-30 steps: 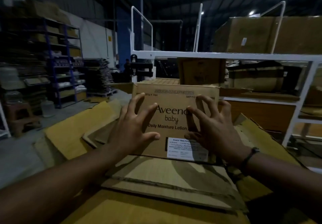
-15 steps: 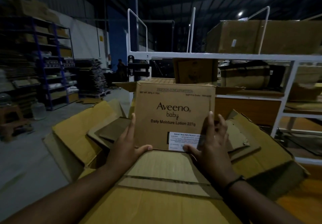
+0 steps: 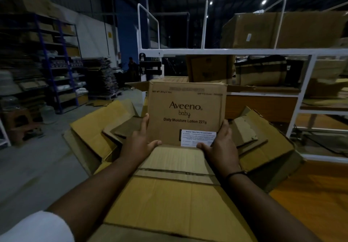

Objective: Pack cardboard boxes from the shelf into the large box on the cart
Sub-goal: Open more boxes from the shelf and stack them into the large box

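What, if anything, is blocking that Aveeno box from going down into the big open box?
Nothing visible does. The left hand and right hand grip the Aveeno box upright at the large box, whose flaps lie spread outward; its inside is hidden.

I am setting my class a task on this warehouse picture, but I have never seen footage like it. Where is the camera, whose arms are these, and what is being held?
There is no machine here. A person wears a wide-angle camera on the head, so you look forward and down along their own arms. The left hand and right hand grip the lower side edges of the Aveeno box, a brown cardboard box held upright. It is printed "Aveeno baby Daily Moisture Lotion 227g" and has a white label near its bottom. Beneath it lie the open flaps of the large box, with loose cardboard on both sides. Behind stands a white shelf rack holding other cartons. The room is dim, so the finer print is unreadable.
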A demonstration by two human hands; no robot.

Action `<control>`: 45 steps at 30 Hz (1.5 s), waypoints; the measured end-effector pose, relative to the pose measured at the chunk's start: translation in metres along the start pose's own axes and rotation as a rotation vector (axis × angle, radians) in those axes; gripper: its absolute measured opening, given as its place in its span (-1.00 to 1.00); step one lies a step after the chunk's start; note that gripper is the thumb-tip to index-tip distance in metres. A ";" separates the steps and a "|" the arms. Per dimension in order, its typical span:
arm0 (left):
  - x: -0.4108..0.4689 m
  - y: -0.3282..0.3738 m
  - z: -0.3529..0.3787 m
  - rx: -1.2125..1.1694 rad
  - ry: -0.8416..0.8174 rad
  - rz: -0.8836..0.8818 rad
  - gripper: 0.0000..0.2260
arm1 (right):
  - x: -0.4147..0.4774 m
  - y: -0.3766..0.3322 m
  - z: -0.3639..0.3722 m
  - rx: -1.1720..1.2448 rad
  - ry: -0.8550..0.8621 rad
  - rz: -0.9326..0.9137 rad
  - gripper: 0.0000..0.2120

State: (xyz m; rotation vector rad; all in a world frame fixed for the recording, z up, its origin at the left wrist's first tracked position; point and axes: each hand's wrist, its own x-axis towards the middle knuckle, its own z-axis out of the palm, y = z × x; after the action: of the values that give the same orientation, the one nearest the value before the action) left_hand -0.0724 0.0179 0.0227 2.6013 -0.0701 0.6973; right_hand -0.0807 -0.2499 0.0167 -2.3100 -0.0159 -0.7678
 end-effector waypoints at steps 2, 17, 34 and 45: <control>0.000 0.000 0.000 0.036 0.006 -0.004 -0.11 | -0.002 -0.002 -0.001 -0.014 0.005 0.013 0.03; 0.050 0.019 -0.061 0.428 0.242 0.346 -0.21 | 0.042 -0.027 -0.051 -0.580 -0.012 -0.342 0.14; 0.076 0.022 -0.054 0.396 0.018 0.379 -0.52 | 0.062 -0.030 -0.036 -0.729 -0.185 -0.255 -0.12; 0.048 -0.001 -0.024 0.336 -0.021 0.351 -0.56 | 0.018 -0.022 -0.020 -0.685 -0.222 -0.184 -0.18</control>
State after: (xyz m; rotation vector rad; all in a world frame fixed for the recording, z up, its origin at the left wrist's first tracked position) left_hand -0.0414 0.0325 0.0640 2.9531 -0.4625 0.8656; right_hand -0.0810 -0.2484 0.0515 -3.0736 -0.0764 -0.6674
